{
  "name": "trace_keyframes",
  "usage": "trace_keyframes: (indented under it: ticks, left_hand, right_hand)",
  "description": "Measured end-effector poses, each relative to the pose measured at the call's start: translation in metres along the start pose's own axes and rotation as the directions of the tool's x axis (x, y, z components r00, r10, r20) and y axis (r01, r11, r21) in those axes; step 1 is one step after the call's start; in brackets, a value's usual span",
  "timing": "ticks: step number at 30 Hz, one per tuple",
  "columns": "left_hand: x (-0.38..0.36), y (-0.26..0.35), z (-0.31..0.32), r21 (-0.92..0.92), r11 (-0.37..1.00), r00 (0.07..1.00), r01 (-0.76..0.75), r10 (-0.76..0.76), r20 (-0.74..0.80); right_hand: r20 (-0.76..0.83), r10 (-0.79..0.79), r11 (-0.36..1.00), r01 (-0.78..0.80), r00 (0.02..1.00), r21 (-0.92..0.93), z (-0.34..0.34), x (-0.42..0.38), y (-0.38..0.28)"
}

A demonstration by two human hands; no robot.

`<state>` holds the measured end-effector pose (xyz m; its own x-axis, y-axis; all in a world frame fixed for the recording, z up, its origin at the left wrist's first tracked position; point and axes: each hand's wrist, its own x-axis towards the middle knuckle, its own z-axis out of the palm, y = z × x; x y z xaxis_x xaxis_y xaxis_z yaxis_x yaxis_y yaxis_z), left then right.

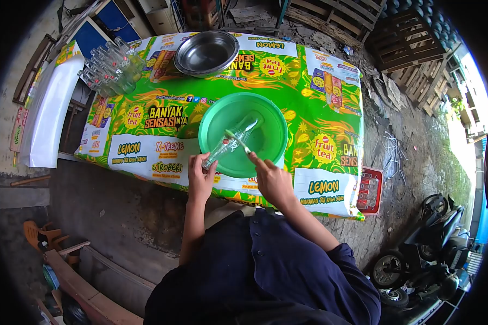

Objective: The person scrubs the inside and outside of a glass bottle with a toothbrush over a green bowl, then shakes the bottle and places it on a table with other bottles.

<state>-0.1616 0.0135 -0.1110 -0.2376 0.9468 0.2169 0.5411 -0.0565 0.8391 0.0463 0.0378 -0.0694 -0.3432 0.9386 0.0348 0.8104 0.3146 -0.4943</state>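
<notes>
Green printed tablecloth (pixel 287 84), cracked floor (pixel 384 143), motorbike (pixel 425 244), left fingers (pixel 195 163) curled round glass bottle (pixel 228 145), right fingers (pixel 261 164) pinching slender tool (pixel 241 144)

Left hand (pixel 201 176) is covering one end of the glass bottle (pixel 226 146); right hand (pixel 271 181) is hiding the near end of a slim tool (pixel 237 141) (its tip is showing too small to name). Red crate (pixel 370 192) is sitting partly hidden behind the tablecloth (pixel 303 103). Dark shirt (pixel 263 260) is running off the bottom edge.
</notes>
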Motion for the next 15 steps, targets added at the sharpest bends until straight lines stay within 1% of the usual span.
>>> trace_keyframes:
  ticks: [1, 2, 3, 5, 7, 8, 9, 11, 13, 14, 15]
  left_hand:
    - [0.000, -0.003, 0.001, -0.003, 1.000, 1.000, -0.024, 0.024, -0.010]
    - [-0.002, -0.004, 0.002, -0.005, 0.999, 0.999, -0.048, 0.048, -0.017]
    - [-0.003, -0.003, 0.000, -0.009, 0.999, 0.999, -0.031, 0.031, -0.011]
    - [-0.001, 0.002, -0.001, -0.022, 1.000, 1.000, -0.007, 0.007, 0.001]
    - [-0.002, 0.003, -0.002, 0.009, 1.000, 1.000, -0.003, 0.003, 0.008]
    - [-0.002, 0.003, -0.002, 0.026, 1.000, 1.000, -0.002, 0.001, 0.012]
    - [-0.002, 0.003, -0.003, 0.029, 1.000, 1.000, -0.001, 0.000, 0.016]
    - [-0.002, 0.003, -0.003, 0.034, 0.999, 1.000, -0.002, 0.002, 0.020]
    - [-0.001, 0.000, -0.001, 0.021, 1.000, 1.000, 0.010, -0.011, 0.014]
    - [-0.001, 0.000, -0.001, 0.014, 1.000, 1.000, 0.016, -0.016, 0.013]
    - [0.000, 0.001, -0.001, 0.021, 1.000, 1.000, 0.014, -0.015, 0.015]
  right_hand:
    - [-0.016, 0.020, 1.000, -0.020, 1.000, -0.002, 0.002, 0.005, 0.008]
    - [-0.036, 0.118, 0.989, -0.121, 0.992, -0.086, 0.002, 0.016, 0.020]
    - [-0.100, 0.153, 0.987, -0.157, 0.983, -0.030, 0.000, 0.027, 0.030]
    - [-0.120, 0.137, 0.988, -0.145, 0.983, -0.058, -0.004, 0.036, 0.038]
    - [-0.032, 0.083, 0.995, -0.085, 0.996, -0.054, -0.009, 0.029, 0.022]
    - [-0.021, -0.012, 1.000, 0.012, 1.000, 0.000, -0.005, 0.020, 0.016]
    - [0.036, -0.032, 0.998, 0.034, 0.999, -0.050, -0.011, 0.012, 0.002]
    - [0.010, -0.041, 0.999, 0.041, 0.999, 0.002, -0.013, 0.012, 0.005]
    - [-0.034, 0.099, 0.993, -0.101, 0.995, -0.065, -0.009, 0.028, 0.027]
    - [-0.118, 0.098, 0.995, -0.101, 0.988, -0.021, -0.007, 0.032, 0.037]
    - [-0.092, 0.142, 0.987, -0.149, 0.985, -0.067, -0.010, 0.037, 0.037]
